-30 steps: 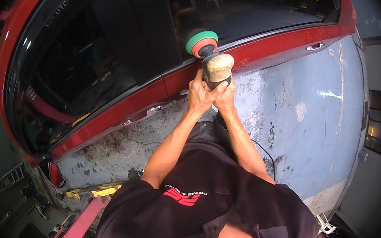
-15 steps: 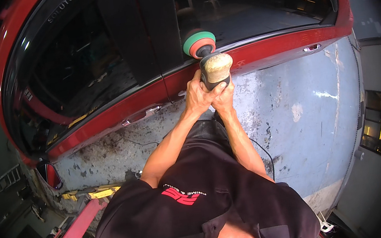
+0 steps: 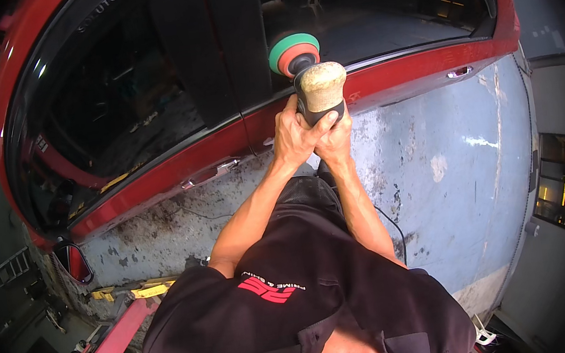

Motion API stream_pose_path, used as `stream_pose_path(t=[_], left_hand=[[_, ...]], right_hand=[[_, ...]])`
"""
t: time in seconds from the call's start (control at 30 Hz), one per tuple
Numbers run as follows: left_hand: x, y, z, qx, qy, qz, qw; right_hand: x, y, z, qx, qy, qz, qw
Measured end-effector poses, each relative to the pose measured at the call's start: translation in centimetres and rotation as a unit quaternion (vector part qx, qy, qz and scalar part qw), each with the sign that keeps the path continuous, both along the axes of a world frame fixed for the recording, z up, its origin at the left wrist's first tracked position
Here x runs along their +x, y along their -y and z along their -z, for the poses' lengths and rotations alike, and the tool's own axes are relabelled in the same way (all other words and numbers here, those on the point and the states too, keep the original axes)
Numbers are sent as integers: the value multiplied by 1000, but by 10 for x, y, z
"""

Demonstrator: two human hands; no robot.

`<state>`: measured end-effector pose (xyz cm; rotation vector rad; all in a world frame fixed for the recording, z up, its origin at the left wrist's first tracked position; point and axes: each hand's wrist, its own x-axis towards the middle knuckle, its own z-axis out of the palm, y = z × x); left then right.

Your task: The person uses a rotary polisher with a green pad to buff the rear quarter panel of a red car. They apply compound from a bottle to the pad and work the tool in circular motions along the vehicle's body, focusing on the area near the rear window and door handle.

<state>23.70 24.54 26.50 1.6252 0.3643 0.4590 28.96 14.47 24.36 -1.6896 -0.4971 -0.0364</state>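
Note:
A car polisher with a worn tan-wrapped end and dark body is gripped by both my hands. My left hand wraps its body from the left, and my right hand holds it from the right; the polisher hides some of the fingers. At its far end, a round pad, green around an orange-red backing, lies against or just over the dark rear side window of a red car. Whether it presses on the glass I cannot tell. The red door runs just below the window.
A door handle is at the right, a side mirror at the lower left. A thin cable hangs beside my right arm over the worn blue-grey floor. Behind my left are a red lift arm and a yellow bar.
The polisher and its pad have shifted slightly up, farther over the window, and both hands have moved with it. My grip looks the same.

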Motion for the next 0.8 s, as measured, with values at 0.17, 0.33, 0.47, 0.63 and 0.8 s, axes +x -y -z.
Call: stream_pose_path(t=[0.17,0.33,0.47,0.63,0.8], left_hand=[[2,-2,-13,-10,17,-3,1000],[5,-3,-20,-12,23,-5,1000],[10,-3,-25,-22,32,-2,999],[18,-5,-35,-18,33,-8,999],[25,-9,-50,-24,50,-7,998]], right_hand=[[2,-2,-13,-8,1,1,1000],[7,-3,-20,-8,9,2,1000],[13,-5,-18,20,-14,-5,1000],[20,-6,-38,11,-19,-13,1000],[26,-9,-55,1,-10,-12,1000]])
